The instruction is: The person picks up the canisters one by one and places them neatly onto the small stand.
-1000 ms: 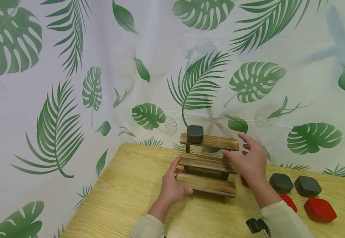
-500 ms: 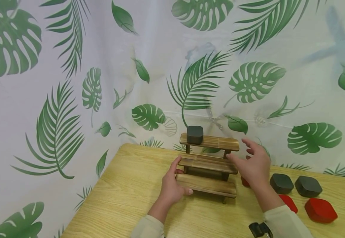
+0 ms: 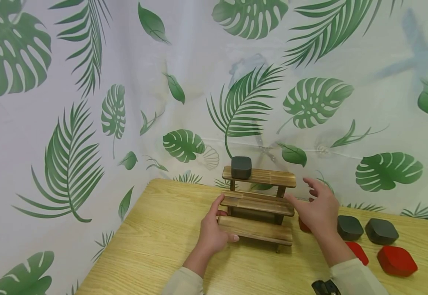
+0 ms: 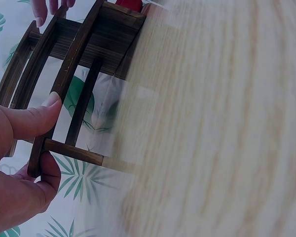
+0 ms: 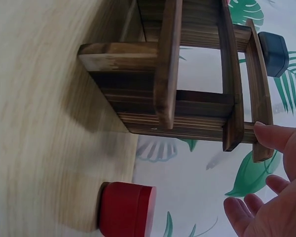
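Observation:
A three-step wooden shelf stand (image 3: 257,199) stands on the table near the patterned backdrop. My left hand (image 3: 214,235) holds the left end of its lowest step. In the left wrist view the thumb (image 4: 37,118) presses the step's front while fingers curl round the end. A dark grey rounded box (image 3: 241,167) sits at the left of the top step, also visible as a dark box (image 5: 274,54) in the right wrist view. My right hand (image 3: 318,209) hovers by the stand's right side, fingers spread and holding nothing; whether its thumb touches the stand I cannot tell.
Right of the stand lie two dark boxes (image 3: 381,230) and red ones, including a red box (image 3: 397,260) and a red box (image 5: 126,210) partly behind my right hand in the head view. The leaf-patterned backdrop (image 3: 184,106) rises behind the wooden table (image 3: 140,246).
My right hand has drawn back a little to the right and down, away from the stand's upper steps. The left hand and the stand have stayed in place.

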### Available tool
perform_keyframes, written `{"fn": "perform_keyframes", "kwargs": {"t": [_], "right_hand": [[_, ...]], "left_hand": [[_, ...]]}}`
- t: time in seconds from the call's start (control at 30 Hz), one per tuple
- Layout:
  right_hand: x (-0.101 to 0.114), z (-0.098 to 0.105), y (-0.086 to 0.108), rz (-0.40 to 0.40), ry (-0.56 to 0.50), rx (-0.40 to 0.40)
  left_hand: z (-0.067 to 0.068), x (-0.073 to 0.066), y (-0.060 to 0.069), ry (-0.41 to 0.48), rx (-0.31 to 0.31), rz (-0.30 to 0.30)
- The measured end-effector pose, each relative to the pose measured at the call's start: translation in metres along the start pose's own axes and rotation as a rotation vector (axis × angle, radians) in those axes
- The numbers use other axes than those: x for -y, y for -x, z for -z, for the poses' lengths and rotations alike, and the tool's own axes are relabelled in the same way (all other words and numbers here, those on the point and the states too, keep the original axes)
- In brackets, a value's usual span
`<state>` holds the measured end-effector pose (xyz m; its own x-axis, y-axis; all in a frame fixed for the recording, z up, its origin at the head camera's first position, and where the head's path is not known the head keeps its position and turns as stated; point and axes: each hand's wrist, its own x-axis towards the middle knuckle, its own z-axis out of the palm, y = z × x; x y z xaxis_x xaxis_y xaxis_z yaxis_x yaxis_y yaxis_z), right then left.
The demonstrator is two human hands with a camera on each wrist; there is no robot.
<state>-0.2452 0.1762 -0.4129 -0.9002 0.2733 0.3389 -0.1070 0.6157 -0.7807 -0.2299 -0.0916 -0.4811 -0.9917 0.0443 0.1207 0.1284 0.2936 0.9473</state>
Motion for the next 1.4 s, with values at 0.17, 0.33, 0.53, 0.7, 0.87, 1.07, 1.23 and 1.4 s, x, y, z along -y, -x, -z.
{"fn": "perform_keyframes", "kwargs": {"t": [0.17, 0.33, 0.53, 0.7, 0.87, 1.07, 1.23, 1.4], "right_hand": [[-0.005, 0.000, 0.002, -0.024, -0.006, 0.007], [-0.009, 0.000, 0.003, -0.034, 0.012, 0.010], [-0.014, 0.001, 0.003, -0.014, 0.046, 0.012], [-0.019, 0.001, 0.004, -0.012, 0.051, 0.013], [-0.020, 0.002, 0.005, -0.023, 0.067, 0.006], [-0.022, 0.004, 0.006, -0.035, 0.074, 0.006], [-0.026, 0.005, 0.006, -0.020, 0.095, 0.001], [-0.031, 0.006, 0.008, 0.007, 0.137, -0.003]], "left_hand": [[0.000, 0.001, 0.000, -0.003, 0.001, -0.002], [0.000, 0.000, 0.000, -0.003, 0.002, -0.001], [0.000, 0.000, -0.001, -0.003, -0.001, 0.004], [0.000, 0.000, -0.001, 0.003, -0.001, 0.001], [0.001, -0.001, 0.000, 0.003, 0.001, -0.011], [0.000, -0.001, -0.001, -0.008, -0.006, -0.009], [0.000, 0.000, 0.000, -0.007, -0.008, -0.014], [0.000, 0.001, 0.002, 0.003, -0.005, -0.010]]}}
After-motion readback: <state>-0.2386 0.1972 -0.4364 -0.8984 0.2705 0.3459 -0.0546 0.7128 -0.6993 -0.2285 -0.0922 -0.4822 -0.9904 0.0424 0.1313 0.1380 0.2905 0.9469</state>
